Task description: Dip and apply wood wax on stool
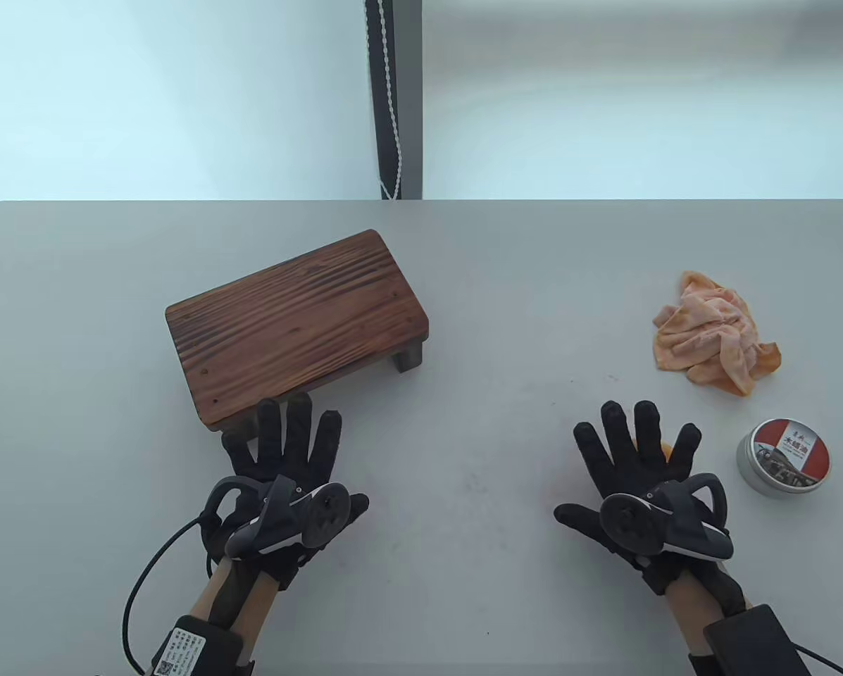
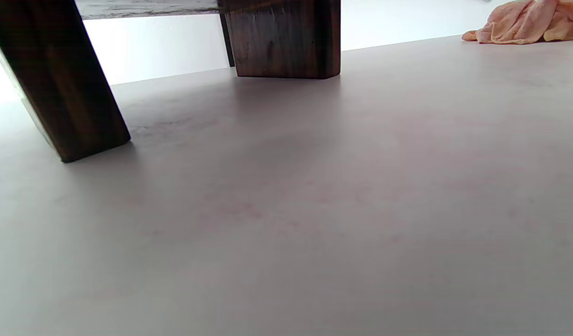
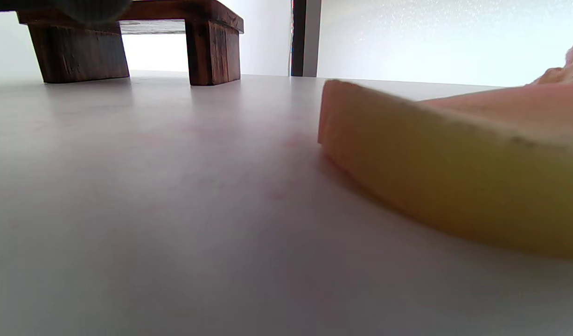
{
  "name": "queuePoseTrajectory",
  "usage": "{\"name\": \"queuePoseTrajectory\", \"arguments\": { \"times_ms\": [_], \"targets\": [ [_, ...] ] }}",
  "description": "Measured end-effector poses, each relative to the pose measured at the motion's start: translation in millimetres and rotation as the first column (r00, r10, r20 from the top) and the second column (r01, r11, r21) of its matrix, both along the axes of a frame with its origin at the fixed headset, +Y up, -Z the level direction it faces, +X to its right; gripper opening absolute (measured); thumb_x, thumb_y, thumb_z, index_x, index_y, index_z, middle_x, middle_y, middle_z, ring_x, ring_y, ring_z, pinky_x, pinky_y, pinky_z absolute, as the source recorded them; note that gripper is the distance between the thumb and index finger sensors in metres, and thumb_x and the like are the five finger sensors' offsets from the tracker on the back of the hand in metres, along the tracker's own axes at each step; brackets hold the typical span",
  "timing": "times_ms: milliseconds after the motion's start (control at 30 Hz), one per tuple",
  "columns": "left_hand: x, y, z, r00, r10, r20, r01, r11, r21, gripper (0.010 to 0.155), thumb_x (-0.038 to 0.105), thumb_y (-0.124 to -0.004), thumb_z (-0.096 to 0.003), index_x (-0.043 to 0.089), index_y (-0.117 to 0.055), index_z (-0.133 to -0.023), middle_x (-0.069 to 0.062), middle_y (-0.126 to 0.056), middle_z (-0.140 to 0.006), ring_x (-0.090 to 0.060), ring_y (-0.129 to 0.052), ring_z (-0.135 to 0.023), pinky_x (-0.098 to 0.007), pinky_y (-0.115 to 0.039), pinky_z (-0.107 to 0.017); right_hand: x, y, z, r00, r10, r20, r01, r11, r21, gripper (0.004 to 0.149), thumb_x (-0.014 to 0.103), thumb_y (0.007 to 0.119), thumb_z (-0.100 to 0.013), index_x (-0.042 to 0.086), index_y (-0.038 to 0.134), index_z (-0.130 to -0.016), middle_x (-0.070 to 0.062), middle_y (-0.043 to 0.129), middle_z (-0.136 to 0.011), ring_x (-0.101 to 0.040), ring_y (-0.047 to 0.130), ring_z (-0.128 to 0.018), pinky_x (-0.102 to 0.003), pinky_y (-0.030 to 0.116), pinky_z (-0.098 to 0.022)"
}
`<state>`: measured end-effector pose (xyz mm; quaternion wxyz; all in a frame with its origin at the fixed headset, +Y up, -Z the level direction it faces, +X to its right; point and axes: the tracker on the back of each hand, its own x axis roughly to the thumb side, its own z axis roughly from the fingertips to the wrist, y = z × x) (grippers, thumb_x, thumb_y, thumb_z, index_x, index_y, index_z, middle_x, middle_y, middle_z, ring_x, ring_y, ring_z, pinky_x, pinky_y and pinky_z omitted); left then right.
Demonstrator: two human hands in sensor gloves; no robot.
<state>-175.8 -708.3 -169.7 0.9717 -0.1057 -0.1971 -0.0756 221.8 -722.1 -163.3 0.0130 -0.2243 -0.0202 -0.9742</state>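
Nearest me, my left hand point(image 1: 284, 468) lies flat on the table point(image 1: 463, 507), fingers spread and holding nothing, its fingertips just at the near corner of the stool point(image 1: 298, 320). My right hand point(image 1: 636, 472) is splayed the same way, palm down, and gripping nothing that I can see, though it covers a yellow-orange sponge point(image 3: 454, 177); only a sliver of it shows between the fingers from above, while the right wrist view shows it as a thick wedge lying on the table. I judge the step in hand to be picking up that sponge, so I would curl the fingers round its edges and lift it squarely rather than drag it. Just beside the right hand, to its right, sits the wax tin point(image 1: 784, 458) with its lid on; it will need opening before any dipping, probably with the left hand steadying the tin. Beyond it lies a crumpled orange cloth point(image 1: 717, 338). The stool stands upright on its legs further back on the left, well apart from the tin, so I should load the sponge lightly to avoid drips in transit.
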Motion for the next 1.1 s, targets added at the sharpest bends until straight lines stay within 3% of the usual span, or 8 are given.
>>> {"name": "queuePoseTrajectory", "arguments": {
  "times_ms": [667,800,933,1100],
  "targets": [
    [3,-4,-2,1.000,-0.022,0.016,0.023,0.999,-0.041,0.112,0.069,-0.052,-0.0557,-0.001,0.016,-0.109,-0.042,0.024,-0.107,-0.073,0.018,-0.089,-0.092,-0.002,-0.049,1,-1,-2,1.000,0.008,0.017,-0.008,1.000,-0.012,0.101,0.071,0.060,-0.053,0.005,0.016,-0.117,-0.043,0.016,-0.122,-0.074,0.006,-0.098,-0.092,0.013,-0.045],
    [2,0,-3,1.000,-0.013,0.015,0.013,1.000,0.019,0.114,0.068,-0.057,-0.0557,-0.002,0.016,-0.109,-0.042,0.022,-0.108,-0.072,0.016,-0.090,-0.091,-0.006,-0.054,2,-1,-2,1.000,0.006,0.023,-0.006,1.000,-0.015,0.102,0.070,0.061,-0.054,0.004,0.016,-0.116,-0.043,0.016,-0.121,-0.074,0.006,-0.097,-0.092,0.013,-0.045],
    [3,16,-12,0.999,-0.046,-0.019,0.048,0.988,0.144,0.119,0.065,-0.068,-0.0547,-0.005,0.011,-0.110,-0.044,0.014,-0.112,-0.072,0.010,-0.094,-0.090,-0.013,-0.062,4,0,-3,0.999,-0.001,0.037,0.002,1.000,-0.015,0.101,0.069,0.062,-0.054,0.004,0.016,-0.116,-0.043,0.016,-0.121,-0.074,0.006,-0.097,-0.092,0.013,-0.046],
    [7,46,-43,0.993,-0.119,-0.025,0.121,0.942,0.314,0.119,0.061,-0.078,-0.0511,-0.010,-0.007,-0.114,-0.045,-0.012,-0.120,-0.071,-0.016,-0.104,-0.085,-0.035,-0.071,9,4,-2,0.998,-0.023,0.060,0.023,1.000,-0.005,0.101,0.067,0.064,-0.054,0.003,0.016,-0.116,-0.043,0.016,-0.121,-0.074,0.006,-0.097,-0.092,0.014,-0.047]
  ]
}}
